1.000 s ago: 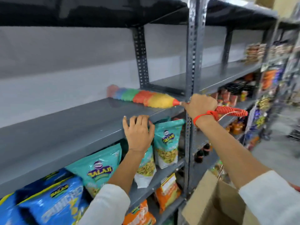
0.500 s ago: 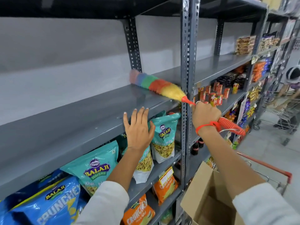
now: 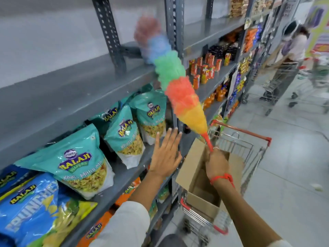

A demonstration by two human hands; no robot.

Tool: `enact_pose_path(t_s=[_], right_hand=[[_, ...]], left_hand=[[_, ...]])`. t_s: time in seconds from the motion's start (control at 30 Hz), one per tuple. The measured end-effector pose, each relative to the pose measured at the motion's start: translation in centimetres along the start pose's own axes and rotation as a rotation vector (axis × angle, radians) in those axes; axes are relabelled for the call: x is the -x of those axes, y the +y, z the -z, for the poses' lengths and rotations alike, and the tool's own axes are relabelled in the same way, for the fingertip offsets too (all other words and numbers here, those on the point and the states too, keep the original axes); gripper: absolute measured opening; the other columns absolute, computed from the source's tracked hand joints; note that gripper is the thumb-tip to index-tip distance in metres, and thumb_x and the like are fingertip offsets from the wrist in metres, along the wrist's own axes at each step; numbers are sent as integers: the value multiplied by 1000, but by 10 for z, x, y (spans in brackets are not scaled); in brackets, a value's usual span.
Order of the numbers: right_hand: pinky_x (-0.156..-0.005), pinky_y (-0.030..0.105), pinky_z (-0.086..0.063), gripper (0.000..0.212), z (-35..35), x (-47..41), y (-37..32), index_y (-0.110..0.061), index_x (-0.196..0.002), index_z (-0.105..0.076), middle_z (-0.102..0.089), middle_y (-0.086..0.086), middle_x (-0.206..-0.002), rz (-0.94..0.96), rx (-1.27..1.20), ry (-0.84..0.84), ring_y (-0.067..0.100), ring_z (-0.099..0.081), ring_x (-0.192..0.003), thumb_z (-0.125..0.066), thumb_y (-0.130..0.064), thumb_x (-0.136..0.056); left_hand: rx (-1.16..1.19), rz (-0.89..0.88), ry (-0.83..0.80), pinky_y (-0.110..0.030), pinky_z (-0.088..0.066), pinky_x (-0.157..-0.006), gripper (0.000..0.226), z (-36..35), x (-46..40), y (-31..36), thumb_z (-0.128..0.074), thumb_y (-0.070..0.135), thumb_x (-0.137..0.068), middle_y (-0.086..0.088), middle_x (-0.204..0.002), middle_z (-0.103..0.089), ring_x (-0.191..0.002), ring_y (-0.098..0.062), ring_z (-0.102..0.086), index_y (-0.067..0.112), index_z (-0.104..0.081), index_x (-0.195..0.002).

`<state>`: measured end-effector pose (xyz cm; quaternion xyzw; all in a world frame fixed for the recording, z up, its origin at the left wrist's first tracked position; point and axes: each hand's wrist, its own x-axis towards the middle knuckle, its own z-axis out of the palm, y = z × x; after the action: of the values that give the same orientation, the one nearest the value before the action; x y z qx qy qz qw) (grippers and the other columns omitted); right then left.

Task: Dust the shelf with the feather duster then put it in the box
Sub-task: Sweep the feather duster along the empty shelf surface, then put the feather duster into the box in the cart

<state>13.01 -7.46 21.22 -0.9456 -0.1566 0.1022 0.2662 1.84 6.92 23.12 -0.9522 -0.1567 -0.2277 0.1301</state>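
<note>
My right hand (image 3: 217,164) grips the orange handle of the rainbow feather duster (image 3: 175,86). The duster points up and to the left, its blurred far tip level with the bare grey shelf (image 3: 71,91). That hand hovers directly over the open cardboard box (image 3: 193,166), which sits in a shopping cart (image 3: 252,148). My left hand (image 3: 166,155) is open, fingers spread, in the air just left of the box and off the shelf edge.
Teal and blue snack bags (image 3: 85,168) fill the shelf below. Small cartons and bottles (image 3: 204,68) line the shelves further right. A person (image 3: 292,49) with another cart (image 3: 279,82) stands down the aisle on the tiled floor.
My right hand dropped from shelf height to above the box, swinging the duster off the shelf to point upward. My left hand left the shelf edge. The view tilted down toward the cart.
</note>
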Motion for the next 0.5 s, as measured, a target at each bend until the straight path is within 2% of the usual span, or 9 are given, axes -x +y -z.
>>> enact_pose_path(t_s=[0.07,0.1,0.13,0.17,0.23,0.3,0.37,0.43,0.5], right_hand=[[-60,37,-45,22,-33,15,55,-19,-74,-46,-57,21,-127,-280,-175,-232,33,-56,-119,-42,-13,-95],[-59,40,-44,32,-47,24,79,-21,-65,-37,-56,23,-126,-349,-217,-280,33,-56,-118,-42,-13,-95],[-65,46,-44,36,-56,29,91,-19,-62,-32,-59,28,-118,-333,-229,-226,36,-59,-109,-40,-11,-96],[-69,49,-45,34,-60,34,100,-15,-64,-35,-61,29,-105,-304,-273,-133,37,-61,-93,-36,-12,-98],[-66,48,-43,26,-58,51,107,-11,-82,-46,-56,19,-79,-273,-308,-25,29,-50,-67,-27,-10,-100],[-68,39,-40,25,-63,71,127,-11,-91,-47,-49,6,-72,-256,-256,-45,24,-46,-66,-24,-2,-97],[-78,34,-35,26,-78,95,161,-16,-82,-43,-45,2,-71,-357,-243,-152,26,-50,-74,-24,-7,-98],[-81,39,-40,27,-92,113,186,-16,-74,-39,-41,1,-68,-491,-199,-262,33,-54,-85,-29,-7,-98],[-73,43,-41,20,-97,113,194,-11,-81,-39,-45,3,-70,-465,-168,-192,36,-53,-78,-31,0,-96]], left_hand=[[49,-51,-72,-50,2,-116,62,-16,13,21,-33,36,-89,-9,-152,-32,-141,-24,-22,9,-35,-145],[80,-81,-109,-50,0,-116,62,-24,20,33,-34,35,-88,-9,-151,-34,-140,-24,-23,8,-38,-144],[108,-109,-141,-50,-3,-115,63,-31,26,43,-35,35,-87,-9,-150,-36,-140,-24,-25,8,-39,-143],[146,-138,-172,-51,-7,-114,63,-39,33,54,-36,34,-85,-9,-149,-39,-139,-24,-27,8,-39,-142],[232,-171,-234,-52,-13,-112,63,-57,47,73,-39,34,-82,-11,-143,-47,-136,-26,-35,6,-42,-138],[280,-177,-324,-54,-18,-113,61,-75,63,88,-38,34,-82,-13,-140,-50,-134,-27,-39,5,-50,-134],[272,-164,-420,-58,-27,-110,62,-87,76,99,-34,36,-83,-13,-142,-47,-134,-27,-37,4,-51,-134],[264,-164,-487,-58,-29,-108,65,-99,87,108,-32,38,-84,-11,-148,-40,-136,-26,-33,6,-45,-139],[251,-166,-518,-55,-30,-108,67,-108,94,113,-32,38,-84,-10,-150,-37,-137,-25,-29,6,-37,-143]])
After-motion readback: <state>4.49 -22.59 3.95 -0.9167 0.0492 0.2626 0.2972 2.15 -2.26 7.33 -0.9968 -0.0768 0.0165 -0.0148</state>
